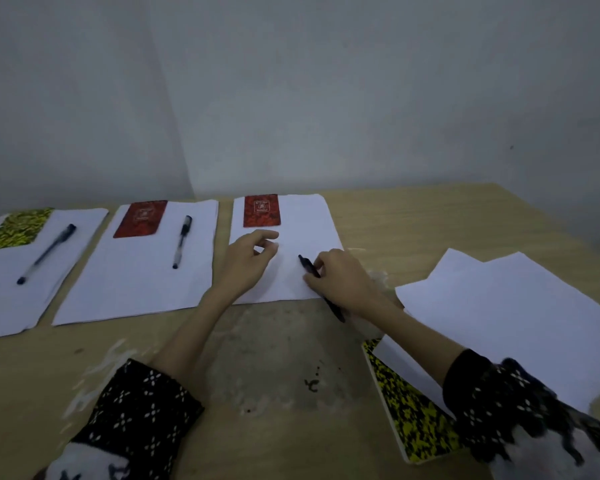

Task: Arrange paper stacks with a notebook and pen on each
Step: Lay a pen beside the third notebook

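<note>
Three white paper stacks lie in a row on the table. The left stack [11,299] carries a yellow-black notebook [20,228] and a pen [47,252]. The middle stack [129,285] carries a red notebook [141,219] and a pen [182,241]. The third stack [305,223] has a red notebook [261,210] at its top left corner. My right hand [343,278] holds a black pen [312,268] over that stack's lower right part. My left hand [248,261] rests on the same stack with fingers loosely curled, holding nothing.
Loose white sheets [520,313] lie at the right, partly covering another yellow-black notebook [413,407] near the front edge. The wooden table [274,358] has a worn grey patch in front of me. A grey wall stands right behind the stacks.
</note>
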